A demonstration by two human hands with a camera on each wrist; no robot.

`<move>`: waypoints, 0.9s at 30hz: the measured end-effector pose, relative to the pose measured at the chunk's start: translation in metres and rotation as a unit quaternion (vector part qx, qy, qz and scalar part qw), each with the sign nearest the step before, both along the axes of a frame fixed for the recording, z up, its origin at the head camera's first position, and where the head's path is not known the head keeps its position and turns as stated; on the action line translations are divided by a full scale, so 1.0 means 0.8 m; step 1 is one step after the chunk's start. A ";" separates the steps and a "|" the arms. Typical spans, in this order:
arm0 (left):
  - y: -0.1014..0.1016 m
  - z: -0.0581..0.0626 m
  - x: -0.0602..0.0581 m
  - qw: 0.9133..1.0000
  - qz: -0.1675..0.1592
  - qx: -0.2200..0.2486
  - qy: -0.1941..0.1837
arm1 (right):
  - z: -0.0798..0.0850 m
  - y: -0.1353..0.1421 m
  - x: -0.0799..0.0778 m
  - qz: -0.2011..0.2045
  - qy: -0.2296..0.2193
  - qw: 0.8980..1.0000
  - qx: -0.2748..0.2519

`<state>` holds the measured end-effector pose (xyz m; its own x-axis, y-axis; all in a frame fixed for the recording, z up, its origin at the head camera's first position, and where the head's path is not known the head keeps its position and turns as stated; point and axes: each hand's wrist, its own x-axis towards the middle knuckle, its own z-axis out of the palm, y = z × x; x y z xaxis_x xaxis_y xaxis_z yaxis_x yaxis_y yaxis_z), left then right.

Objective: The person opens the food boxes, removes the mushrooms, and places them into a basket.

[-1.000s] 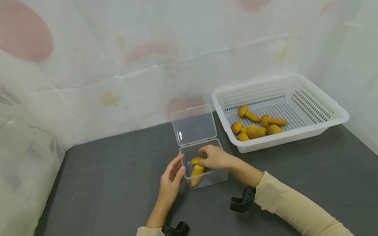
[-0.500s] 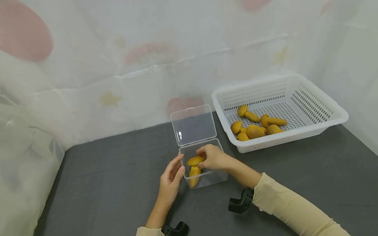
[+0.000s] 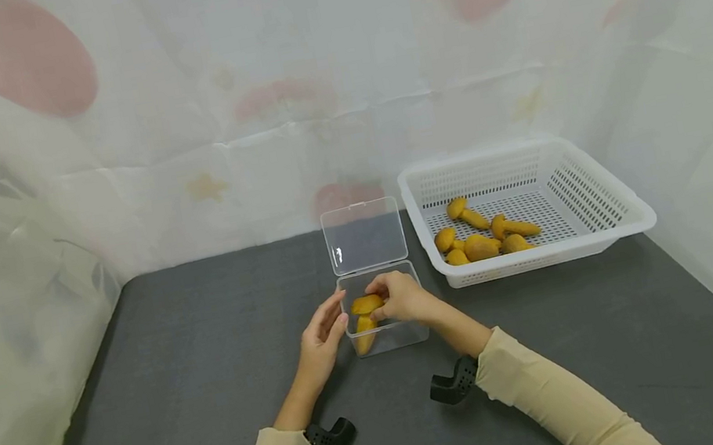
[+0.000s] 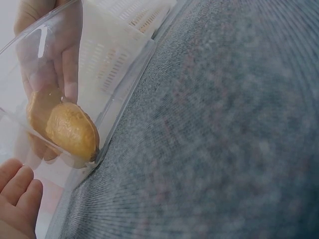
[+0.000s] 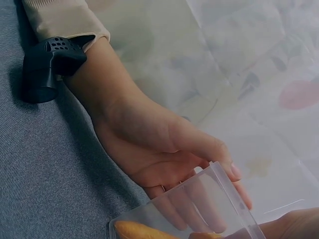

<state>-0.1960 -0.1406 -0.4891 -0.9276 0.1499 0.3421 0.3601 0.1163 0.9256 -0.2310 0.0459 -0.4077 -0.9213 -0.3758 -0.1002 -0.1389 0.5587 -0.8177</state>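
A yellow-brown mushroom (image 3: 366,304) lies tilted inside a clear plastic box (image 3: 405,336), its cap towards the back and its stem towards the front left corner. Reaching in from the right, my right hand (image 3: 406,300) pinches it at the cap's right side. Through the box wall, the left wrist view shows the mushroom (image 4: 75,132) low in the box, below the right hand's fingers. My left hand (image 3: 318,345) rests at the box's left wall with loosely extended fingers. In the right wrist view, the left hand's thumb (image 5: 219,154) lies along the box's upper edge.
The box's clear lid (image 3: 365,241) stands raised at its back edge. To the right, a white perforated basket (image 3: 609,235) holds several more mushrooms (image 3: 481,247). A printed white curtain (image 3: 264,183) hangs behind the dark grey tabletop (image 3: 209,360).
My right hand has shifted slightly left within the box, and the mushroom's cap has moved left with it. My left hand stays in place.
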 end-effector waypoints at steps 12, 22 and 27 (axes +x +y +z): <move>-0.001 -0.001 -0.001 1.000 -0.002 -0.005 -0.007 | -0.002 -0.002 0.000 -0.009 -0.003 1.000 -0.013; 0.000 -0.001 -0.002 1.000 0.007 -0.004 -0.005 | -0.002 -0.002 0.002 -0.021 0.002 0.999 -0.031; 0.000 -0.002 -0.001 1.000 0.004 0.001 -0.002 | 0.001 -0.001 0.003 -0.017 0.013 0.999 -0.028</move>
<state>-0.1972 -0.1405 -0.4906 -0.9304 0.1416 0.3381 0.3549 0.1174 0.9275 -0.2284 0.0449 -0.4072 -0.9356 -0.3484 -0.0566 -0.1417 0.5177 -0.8437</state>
